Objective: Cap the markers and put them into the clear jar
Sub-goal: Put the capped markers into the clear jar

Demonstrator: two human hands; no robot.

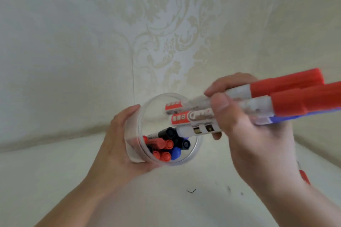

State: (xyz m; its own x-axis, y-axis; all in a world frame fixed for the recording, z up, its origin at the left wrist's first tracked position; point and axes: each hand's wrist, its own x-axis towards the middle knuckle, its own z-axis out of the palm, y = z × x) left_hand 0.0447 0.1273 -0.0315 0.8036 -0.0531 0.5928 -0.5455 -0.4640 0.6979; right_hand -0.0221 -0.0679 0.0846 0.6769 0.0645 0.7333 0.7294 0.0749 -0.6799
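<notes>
The left hand (118,145) grips the clear jar (166,129) above the white desk (166,204), near its rear edge against patterned wallpaper (166,24). The right hand (254,127) clasps three capped markers (258,101), ends entering the jar mouth.

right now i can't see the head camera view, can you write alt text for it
A person's right hand holds a bundle of capped markers, two red and one blue, with their back ends at the mouth of a clear jar. The left hand grips the jar, which already holds red, black and blue capped markers, above a white table by a patterned wall.
</notes>
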